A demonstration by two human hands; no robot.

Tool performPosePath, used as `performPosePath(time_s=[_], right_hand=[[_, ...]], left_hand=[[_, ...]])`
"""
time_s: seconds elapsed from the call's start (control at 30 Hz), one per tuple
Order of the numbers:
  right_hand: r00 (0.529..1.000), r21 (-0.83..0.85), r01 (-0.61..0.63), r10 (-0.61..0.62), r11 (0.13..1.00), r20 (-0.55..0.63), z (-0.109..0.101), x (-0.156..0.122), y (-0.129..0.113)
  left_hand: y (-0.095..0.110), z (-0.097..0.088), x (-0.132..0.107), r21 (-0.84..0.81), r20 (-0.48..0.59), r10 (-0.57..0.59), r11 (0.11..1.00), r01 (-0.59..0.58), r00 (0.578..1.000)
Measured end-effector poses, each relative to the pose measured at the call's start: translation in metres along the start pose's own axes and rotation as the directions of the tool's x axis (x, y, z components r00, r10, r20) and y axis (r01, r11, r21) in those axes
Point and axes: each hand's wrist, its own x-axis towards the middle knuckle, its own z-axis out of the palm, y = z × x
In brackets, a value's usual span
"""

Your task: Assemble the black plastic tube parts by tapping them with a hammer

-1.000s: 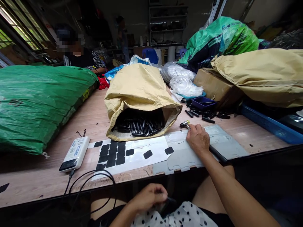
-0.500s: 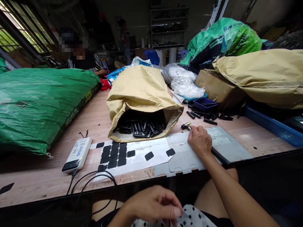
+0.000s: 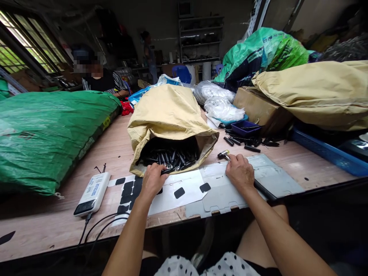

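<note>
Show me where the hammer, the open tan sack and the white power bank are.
Hammer (image 3: 265, 189): head view, on its black handle.
Open tan sack (image 3: 168, 109): head view, on its upper side.
White power bank (image 3: 92, 193): head view, on its top face.

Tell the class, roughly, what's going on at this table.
A person's left hand is at the mouth of an open tan sack, by the black pieces inside; whether it grips one is hard to tell. The right hand holds a hammer over a grey board. Black squares lie on a white sheet near the sack.
</note>
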Motion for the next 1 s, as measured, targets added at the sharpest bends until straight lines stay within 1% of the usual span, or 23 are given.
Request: performPosePath(time_s=[0.17, 0.27, 0.37, 0.4, 0.47, 0.53, 0.6, 0.63, 0.7, 0.77, 0.87, 0.93, 0.97, 1.0], right_hand=[[1.0, -0.003, -0.002, 0.002, 1.0, 0.0, 0.001, 0.0, 0.0], [1.0, -0.008, -0.001, 0.001, 1.0, -0.003, 0.002, -0.001, 0.0], [1.0, -0.01, -0.002, 0.002, 1.0, -0.003, 0.002, -0.001, 0.0], [1.0, -0.011, -0.004, 0.004, 1.0, -0.003, 0.002, -0.001, 0.0], [1.0, -0.011, -0.006, 0.006, 1.0, -0.003, 0.001, -0.001, 0.0], [1.0, -0.006, -0.008, 0.008, 1.0, 0.0, 0.0, -0.001, -0.001], [1.0, 0.005, -0.009, 0.009, 1.0, 0.005, 0.0, -0.001, -0.001], [1.0, 0.01, -0.009, 0.009, 1.0, 0.007, 0.0, -0.001, -0.001], [1.0, 0.018, -0.009, 0.009, 1.0, 0.004, 0.002, 0.0, 0.0], [1.0, 0.028, 0.0, 0.001, 1.0, -0.025, 0.001, 0.001, 0.001], [0.988, 0.091, 0.045, -0.031, 0.995, -0.148, -0.011, -0.003, -0.005], [0.97, 0.197, 0.112, -0.064, 0.974, -0.235, -0.029, -0.013, -0.017], [0.961, 0.275, 0.163, -0.089, 0.948, -0.261, -0.041, -0.02, -0.025], [0.949, 0.369, 0.259, -0.164, 0.892, -0.27, -0.052, -0.028, -0.035]], left_hand=[[-0.01, 0.0, -0.021, -0.025, -0.09, 0.065, 0.997, -0.068, 0.994], [-0.007, 0.003, -0.026, -0.09, -0.149, 0.066, 0.993, -0.08, 0.987], [0.008, 0.01, -0.017, -0.157, -0.246, -0.001, 0.987, -0.039, 0.969], [0.014, 0.013, -0.012, -0.168, -0.262, -0.026, 0.986, -0.019, 0.965], [0.027, 0.02, 0.0, -0.176, -0.255, -0.074, 0.984, 0.029, 0.964], [0.035, 0.025, 0.01, -0.184, -0.229, -0.12, 0.98, 0.079, 0.966], [0.037, 0.026, 0.014, -0.198, -0.226, -0.144, 0.975, 0.099, 0.963], [0.036, 0.025, 0.013, -0.205, -0.239, -0.139, 0.975, 0.09, 0.961], [0.032, 0.019, 0.005, -0.216, -0.285, -0.1, 0.976, 0.038, 0.953], [0.029, 0.009, -0.01, -0.228, -0.349, -0.053, 0.973, -0.03, 0.936], [0.032, -0.008, -0.039, -0.303, -0.42, -0.02, 0.946, -0.12, 0.907], [0.039, -0.015, -0.056, -0.425, -0.397, -0.02, 0.89, -0.164, 0.918], [0.043, -0.017, -0.063, -0.501, -0.358, -0.021, 0.848, -0.173, 0.933], [0.048, -0.017, -0.069, -0.575, -0.31, -0.018, 0.8, -0.172, 0.951]])
